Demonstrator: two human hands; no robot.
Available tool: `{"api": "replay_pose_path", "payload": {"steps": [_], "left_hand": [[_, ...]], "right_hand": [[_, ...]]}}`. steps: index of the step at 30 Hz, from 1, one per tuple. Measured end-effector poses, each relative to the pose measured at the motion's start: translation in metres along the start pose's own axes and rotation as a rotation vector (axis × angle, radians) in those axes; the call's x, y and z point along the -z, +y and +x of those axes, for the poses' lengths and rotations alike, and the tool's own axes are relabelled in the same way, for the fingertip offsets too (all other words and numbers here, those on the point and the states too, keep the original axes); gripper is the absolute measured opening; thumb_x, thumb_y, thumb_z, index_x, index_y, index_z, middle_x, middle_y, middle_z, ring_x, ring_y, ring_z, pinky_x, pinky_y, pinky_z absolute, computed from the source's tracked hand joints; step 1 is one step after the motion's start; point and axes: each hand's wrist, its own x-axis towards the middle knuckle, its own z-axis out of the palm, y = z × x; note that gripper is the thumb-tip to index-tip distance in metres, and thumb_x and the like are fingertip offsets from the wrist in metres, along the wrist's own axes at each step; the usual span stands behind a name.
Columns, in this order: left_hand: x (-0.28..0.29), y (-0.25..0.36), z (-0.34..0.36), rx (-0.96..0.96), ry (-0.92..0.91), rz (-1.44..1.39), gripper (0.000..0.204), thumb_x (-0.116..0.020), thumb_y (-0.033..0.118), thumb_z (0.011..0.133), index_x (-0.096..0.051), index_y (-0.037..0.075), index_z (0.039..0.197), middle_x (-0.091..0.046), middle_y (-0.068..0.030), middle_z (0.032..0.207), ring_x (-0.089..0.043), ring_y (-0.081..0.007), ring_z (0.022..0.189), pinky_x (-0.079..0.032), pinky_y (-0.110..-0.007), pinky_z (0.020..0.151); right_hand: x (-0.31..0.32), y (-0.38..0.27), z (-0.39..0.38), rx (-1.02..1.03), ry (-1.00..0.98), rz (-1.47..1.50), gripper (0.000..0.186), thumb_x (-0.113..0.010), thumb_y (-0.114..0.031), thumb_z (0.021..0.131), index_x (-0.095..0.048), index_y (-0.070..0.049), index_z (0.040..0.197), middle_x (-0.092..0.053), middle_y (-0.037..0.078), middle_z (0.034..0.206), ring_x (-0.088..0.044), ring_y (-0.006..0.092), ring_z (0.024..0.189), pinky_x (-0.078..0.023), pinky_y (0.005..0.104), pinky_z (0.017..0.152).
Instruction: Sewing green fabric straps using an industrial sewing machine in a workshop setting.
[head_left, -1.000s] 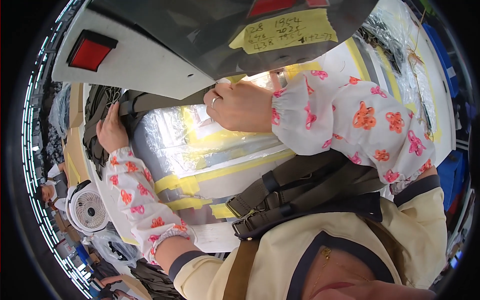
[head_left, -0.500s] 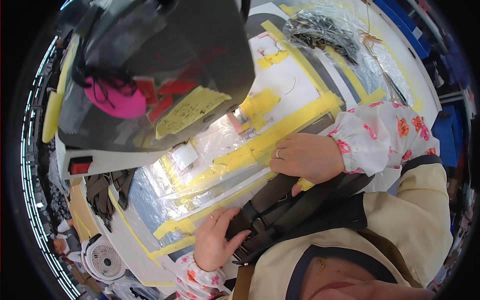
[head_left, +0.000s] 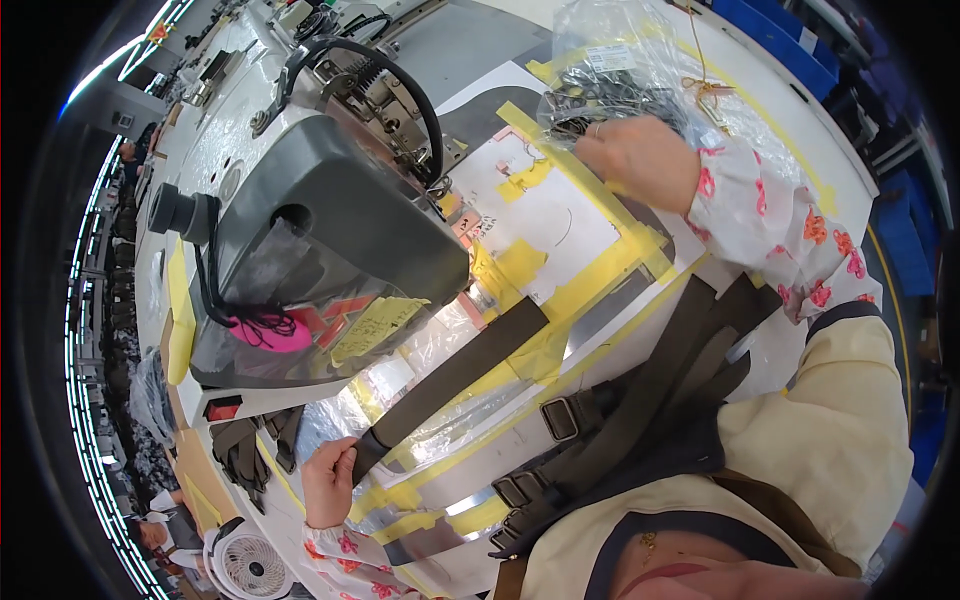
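Two hands, left hand (head_left: pixel 330 480) pinching dark webbing strap (head_left: pixel 455 380), right hand (head_left: pixel 640 160) apparently curled on clear plastic bag (head_left: pixel 620 70)

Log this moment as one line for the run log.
left hand: grips end of brown webbing strap | right hand: on clear plastic bag | sewing machine: over strap

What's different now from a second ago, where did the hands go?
The right hand left the sewing machine head and reached out to the clear plastic bag of small parts. The left hand came off the dark pieces at the left and now grips the end of the brown strap. The yellow-taped table is unchanged.
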Motion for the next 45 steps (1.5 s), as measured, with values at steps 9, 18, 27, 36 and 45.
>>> {"api": "replay_pose_path", "payload": {"steps": [9,18,27,36,45], "left_hand": [[-0.074,0.129,0.075,-0.547,0.153,0.012,0.033,-0.065,0.012,0.075,-0.056,0.002,0.105,-0.059,-0.0156,0.095,-0.055,-0.0332,0.087,-0.045,-0.038,0.076],[-0.098,0.133,0.092,-0.393,0.099,-0.214,0.024,-0.065,0.016,0.078,-0.059,0.002,0.096,-0.061,-0.0109,0.078,-0.059,-0.0277,0.067,-0.047,-0.034,0.061],[-0.096,0.125,0.097,-0.271,0.156,-0.585,0.016,-0.061,0.016,0.084,-0.061,0.0,0.084,-0.053,-0.0039,0.056,-0.044,-0.0072,0.051,-0.039,-0.023,0.049],[-0.094,0.137,0.098,-0.187,0.043,-0.494,0.012,-0.061,0.012,0.082,-0.058,0.001,0.084,-0.052,-0.0013,0.057,-0.041,-0.005,0.05,-0.035,-0.023,0.046],[-0.109,0.154,0.086,-0.45,0.388,-0.172,0.014,-0.066,0.014,0.075,-0.057,0.007,0.084,-0.058,-0.0082,0.062,-0.058,-0.0264,0.054,-0.045,-0.035,0.047]], "right_hand": [[-0.021,0.072,0.023,0.11,-0.054,-0.056,0.016,-0.059,-0.005,0.072,-0.05,-0.006,0.085,-0.054,0.012,0.085,-0.057,0.0315,0.078,-0.046,0.0407,0.066],[-0.005,0.036,0.013,-0.193,0.231,0.6,0.012,-0.056,-0.006,0.082,-0.047,-0.004,0.091,-0.055,0.007,0.072,-0.056,0.0142,0.063,-0.043,0.0279,0.057],[-0.015,-0.088,0.004,0.067,-0.094,1.107,0.02,-0.062,-0.004,0.074,-0.047,-0.001,0.087,-0.056,0.008,0.07,-0.057,0.0158,0.058,-0.043,0.0257,0.052],[-0.025,-0.107,-0.003,0.439,0.085,0.845,0.023,-0.063,-0.01,0.076,-0.045,-0.001,0.086,-0.06,0.008,0.071,-0.06,0.0209,0.059,-0.044,0.0279,0.05],[-0.023,-0.121,-0.004,-0.15,-0.471,1.473,0.036,-0.046,-0.035,0.093,-0.049,0.001,0.09,-0.06,0.008,0.071,-0.059,0.0119,0.06,-0.047,0.0254,0.055]]}}
